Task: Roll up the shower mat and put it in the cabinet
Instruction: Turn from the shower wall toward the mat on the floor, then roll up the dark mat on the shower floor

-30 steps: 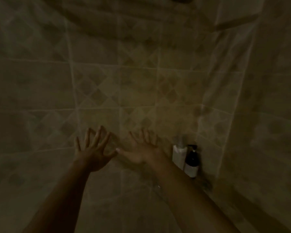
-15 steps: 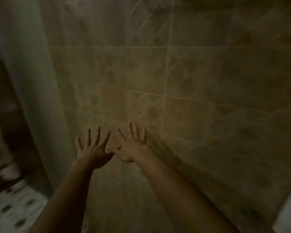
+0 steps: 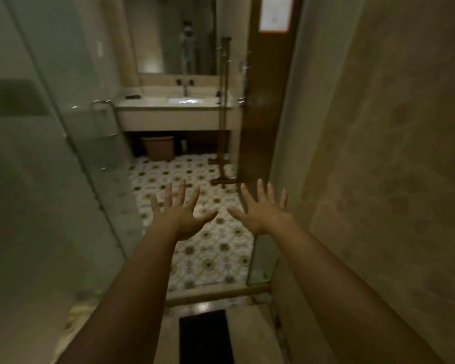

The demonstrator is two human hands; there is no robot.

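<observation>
A dark rectangular mat [image 3: 206,337] lies flat on the shower floor at the bottom of the view, between my two forearms. My left hand [image 3: 180,214] and my right hand [image 3: 263,208] are held out in front of me at chest height, palms forward, fingers spread, holding nothing. Both hands are well above the mat and apart from it. No cabinet door can be made out; the space under the vanity [image 3: 174,116] at the far end is open.
A glass shower panel [image 3: 50,179] stands on my left and a tiled wall [image 3: 378,179] on my right. Beyond the threshold [image 3: 216,294] is a patterned tile floor [image 3: 195,206], a brown bin [image 3: 158,147], a wooden door [image 3: 263,101] and a mirror [image 3: 176,35].
My view has swung from the dim tiled shower wall round to the bathroom doorway. My hands stay raised and spread, now a little further apart.
</observation>
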